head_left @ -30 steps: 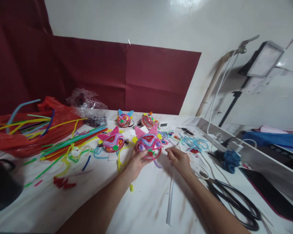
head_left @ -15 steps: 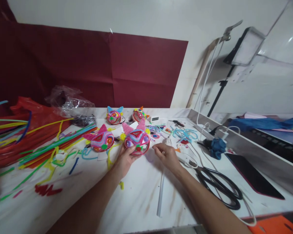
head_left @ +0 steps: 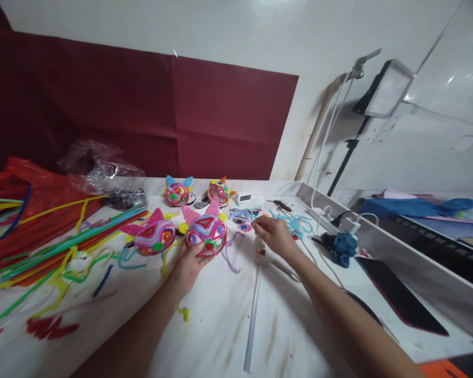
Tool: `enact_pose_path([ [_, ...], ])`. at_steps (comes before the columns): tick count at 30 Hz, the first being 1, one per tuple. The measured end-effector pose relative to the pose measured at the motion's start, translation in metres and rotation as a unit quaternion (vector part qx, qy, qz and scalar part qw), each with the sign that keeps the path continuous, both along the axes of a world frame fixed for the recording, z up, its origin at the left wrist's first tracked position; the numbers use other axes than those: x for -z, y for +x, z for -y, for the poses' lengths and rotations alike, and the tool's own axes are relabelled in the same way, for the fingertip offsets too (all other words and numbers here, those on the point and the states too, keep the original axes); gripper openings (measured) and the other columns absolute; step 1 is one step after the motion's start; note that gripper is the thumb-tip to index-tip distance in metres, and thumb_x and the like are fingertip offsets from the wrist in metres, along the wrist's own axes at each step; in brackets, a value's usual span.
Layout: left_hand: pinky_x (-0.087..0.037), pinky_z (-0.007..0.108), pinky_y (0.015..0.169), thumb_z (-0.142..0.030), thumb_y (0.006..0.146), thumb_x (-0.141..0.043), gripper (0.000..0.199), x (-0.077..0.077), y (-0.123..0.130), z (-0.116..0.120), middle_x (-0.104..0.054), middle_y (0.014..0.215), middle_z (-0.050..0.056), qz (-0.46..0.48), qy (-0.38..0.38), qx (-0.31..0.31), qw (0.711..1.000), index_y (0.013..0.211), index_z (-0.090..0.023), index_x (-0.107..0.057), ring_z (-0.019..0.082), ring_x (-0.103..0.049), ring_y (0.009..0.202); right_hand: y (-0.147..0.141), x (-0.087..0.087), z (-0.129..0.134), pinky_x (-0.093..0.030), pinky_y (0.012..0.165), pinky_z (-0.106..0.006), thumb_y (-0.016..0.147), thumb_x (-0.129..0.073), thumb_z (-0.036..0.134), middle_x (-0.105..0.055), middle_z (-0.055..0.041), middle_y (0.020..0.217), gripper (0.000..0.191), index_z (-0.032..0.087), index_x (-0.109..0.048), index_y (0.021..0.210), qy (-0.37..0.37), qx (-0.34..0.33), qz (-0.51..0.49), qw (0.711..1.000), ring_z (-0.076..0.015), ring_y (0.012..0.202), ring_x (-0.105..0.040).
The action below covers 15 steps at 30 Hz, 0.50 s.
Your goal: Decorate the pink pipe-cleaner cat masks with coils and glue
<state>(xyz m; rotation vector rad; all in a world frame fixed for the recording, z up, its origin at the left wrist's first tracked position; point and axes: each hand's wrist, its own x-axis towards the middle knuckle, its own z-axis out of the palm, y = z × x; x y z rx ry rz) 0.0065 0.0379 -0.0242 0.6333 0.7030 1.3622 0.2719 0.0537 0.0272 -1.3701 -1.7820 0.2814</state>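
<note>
Nearest me, a pale strip (head_left: 252, 325) lies on the table (head_left: 208, 336). Beyond it my left hand (head_left: 189, 266) holds the pink-eared face (head_left: 207, 235) above the tabletop, and my right hand (head_left: 274, 234) has its fingers drawn narrow; I cannot tell whether they pinch anything. Farther off sit a blue-eared face (head_left: 178, 193) and an orange-eared one (head_left: 219, 193), before a maroon sheet (head_left: 228, 118)
</note>
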Motion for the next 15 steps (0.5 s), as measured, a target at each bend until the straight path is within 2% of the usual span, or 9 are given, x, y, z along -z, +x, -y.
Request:
enact_pose_path([
  [3,-0.061,0.045,0.094,-0.022,0.073,-0.086,0.045,0.001,0.0,-0.001,-0.083,0.1,-0.004,-0.005,0.0,-0.005,1.0,0.112,-0.03,-0.065,0.023,-0.078,0.086,0.01,-0.006,-0.036,-0.055,0.075,-0.029,0.099,-0.068,0.027,-0.076,-0.0027,0.077,0.02,0.016,-0.078,0.086,-0.039,0.023,0.067,0.997,-0.0173,0.075,-0.072],
  [4,-0.061,0.045,0.094,-0.022,0.073,-0.086,0.046,0.001,0.0,-0.001,-0.083,0.101,-0.003,-0.007,-0.001,-0.006,1.0,0.112,-0.03,-0.065,0.023,-0.078,0.087,0.011,-0.005,-0.049,-0.059,0.079,-0.032,0.102,-0.069,0.03,-0.078,-0.004,0.087,0.02,0.015,-0.078,0.093,-0.058,0.032,0.088,0.994,-0.0186,0.082,-0.074],
  [5,-0.062,0.045,0.093,-0.022,0.072,-0.086,0.046,0.001,0.0,-0.001,-0.083,0.102,-0.003,-0.008,-0.002,-0.005,1.0,0.112,-0.029,-0.065,0.023,-0.078,0.088,0.011,-0.003,-0.061,-0.063,0.084,-0.038,0.105,-0.069,0.035,-0.079,-0.0056,0.104,0.022,0.015,-0.077,0.108,-0.078,0.039,0.107,0.99,-0.0205,0.093,-0.076],
  [6,-0.062,0.045,0.092,-0.023,0.071,-0.087,0.047,0.0,0.0,-0.001,-0.083,0.104,-0.003,-0.01,-0.001,-0.004,1.0,0.112,-0.029,-0.065,0.023,-0.077,0.09,0.01,0.0,-0.072,-0.065,0.091,-0.043,0.108,-0.066,0.04,-0.076,-0.0072,0.125,0.03,0.016,-0.073,0.126,-0.098,0.042,0.126,0.986,-0.0239,0.107,-0.076],
  [7,-0.063,0.045,0.092,-0.024,0.071,-0.088,0.048,0.0,0.0,0.0,-0.083,0.105,-0.002,-0.011,0.002,-0.004,1.0,0.113,-0.029,-0.066,0.024,-0.077,0.091,0.009,0.003,-0.082,-0.065,0.096,-0.047,0.105,-0.071,0.041,-0.073,-0.0096,0.136,0.036,0.019,-0.07,0.134,-0.115,0.045,0.141,0.982,-0.0261,0.114,-0.074],
  [11,-0.063,0.046,0.095,-0.028,0.066,-0.094,0.056,0.0,0.001,0.002,-0.082,0.113,-0.001,-0.021,0.023,-0.002,1.0,0.116,-0.029,-0.068,0.026,-0.076,0.102,0.002,0.014,-0.114,-0.064,0.1,-0.05,0.105,-0.072,0.04,-0.07,-0.0107,0.142,0.04,0.02,-0.068,0.139,-0.153,0.052,0.197,0.967,-0.0279,0.12,-0.073],
  [15,-0.061,0.048,0.096,-0.036,0.06,-0.101,0.068,0.001,0.002,0.003,-0.079,0.125,0.006,-0.032,0.03,-0.003,0.999,0.12,-0.029,-0.069,0.033,-0.074,0.115,-0.002,0.018,-0.136,-0.064,0.1,-0.05,0.105,-0.072,0.04,-0.07,-0.0113,0.142,0.04,0.021,-0.067,0.139,-0.175,0.052,0.264,0.947,-0.0272,0.12,-0.073],
])
